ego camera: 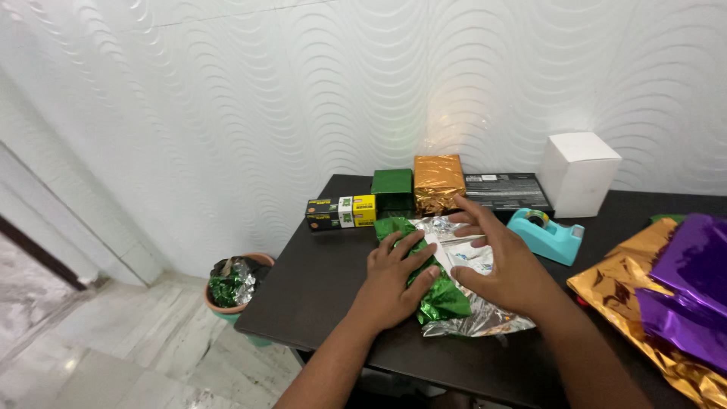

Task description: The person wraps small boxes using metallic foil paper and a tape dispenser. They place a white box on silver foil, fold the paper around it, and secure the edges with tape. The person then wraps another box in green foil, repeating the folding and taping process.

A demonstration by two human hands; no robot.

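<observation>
Both hands flat on the green foil sheet point(439, 291), middle of the dark counter point(318, 288). Left hand point(394, 276): grip spread, fingers pressing the green side down. Right hand point(503, 265): grip spread, palm over the silver underside; whatever sits under the foil is mostly hidden, only a pale patch shows. Far side: green box point(392, 189), gold box point(438, 182), white box point(578, 173), long black-yellow carton point(341, 213). Teal tape dispenser point(547, 235) right of hands. Gold and purple foil sheets point(666, 303) cut off at right edge. Bin point(235, 284) on floor left, contents unclear.
</observation>
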